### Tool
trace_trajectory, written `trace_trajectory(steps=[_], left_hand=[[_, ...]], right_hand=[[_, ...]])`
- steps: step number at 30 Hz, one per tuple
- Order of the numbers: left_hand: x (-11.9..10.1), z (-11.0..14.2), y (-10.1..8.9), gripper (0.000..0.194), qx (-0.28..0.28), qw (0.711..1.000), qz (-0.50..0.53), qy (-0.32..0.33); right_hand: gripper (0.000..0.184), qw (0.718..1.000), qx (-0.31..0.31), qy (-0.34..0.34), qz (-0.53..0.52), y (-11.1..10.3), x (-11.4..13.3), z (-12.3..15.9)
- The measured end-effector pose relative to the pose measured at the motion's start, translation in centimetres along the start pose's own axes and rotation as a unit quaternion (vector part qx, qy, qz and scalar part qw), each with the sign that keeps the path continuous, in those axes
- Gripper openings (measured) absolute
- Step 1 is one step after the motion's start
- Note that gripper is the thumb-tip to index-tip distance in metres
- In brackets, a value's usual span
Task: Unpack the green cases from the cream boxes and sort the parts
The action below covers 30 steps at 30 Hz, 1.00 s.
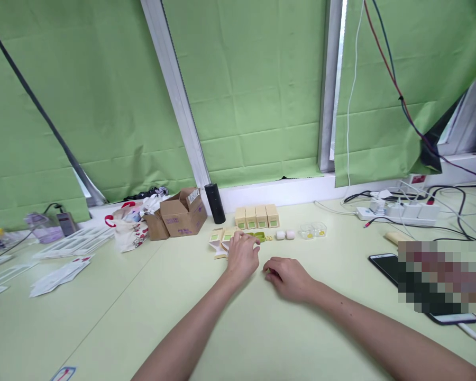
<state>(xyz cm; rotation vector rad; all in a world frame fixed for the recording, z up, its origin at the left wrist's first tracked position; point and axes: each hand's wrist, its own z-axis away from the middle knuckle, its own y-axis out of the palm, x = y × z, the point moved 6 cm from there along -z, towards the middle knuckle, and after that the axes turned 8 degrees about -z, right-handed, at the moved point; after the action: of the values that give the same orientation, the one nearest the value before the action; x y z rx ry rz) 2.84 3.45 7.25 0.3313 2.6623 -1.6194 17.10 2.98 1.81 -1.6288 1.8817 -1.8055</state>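
Observation:
My left hand (243, 255) reaches over the near edge of two small opened cardboard boxes (221, 238), its fingers stretched out and a little bent. Close to its fingertips lies a green case (257, 236), partly hidden by the hand, with small yellow pieces (268, 238) beside it. My right hand (289, 278) rests on the table with its fingers curled in, and nothing shows in them. Behind stands a row of several kraft boxes (256, 217) with green labels. Two white cylinders (284, 234) and clear containers (313, 230) with yellow bits sit farther right.
A black cylinder (214, 203), an open carton (184, 212) and a cloth bag (130, 230) stand at the back left. White papers (61, 274) lie at left. A power strip (399, 212) with cables and a phone (392, 272) are at right.

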Motion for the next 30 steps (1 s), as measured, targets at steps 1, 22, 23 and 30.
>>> trace_trajectory(steps=[1, 22, 23, 30], left_hand=[[-0.2, 0.6, -0.1, 0.018, 0.009, 1.000, 0.010, 0.009], [-1.1, 4.1, 3.5, 0.028, 0.127, 0.985, 0.037, 0.108], [-1.1, 4.1, 3.5, 0.028, 0.125, 0.985, 0.039, 0.109], [-1.0, 4.2, 3.7, 0.027, 0.119, 0.985, 0.054, 0.112]], right_hand=[[0.023, 1.000, -0.008, -0.001, -0.014, -0.1, -0.1, -0.1], [0.041, 0.968, -0.143, 0.145, 0.151, -9.7, -8.4, -9.3], [0.042, 0.966, -0.136, 0.144, 0.164, -9.6, -8.6, -10.0], [0.056, 0.956, -0.092, 0.162, 0.227, -7.9, -10.2, -13.1]])
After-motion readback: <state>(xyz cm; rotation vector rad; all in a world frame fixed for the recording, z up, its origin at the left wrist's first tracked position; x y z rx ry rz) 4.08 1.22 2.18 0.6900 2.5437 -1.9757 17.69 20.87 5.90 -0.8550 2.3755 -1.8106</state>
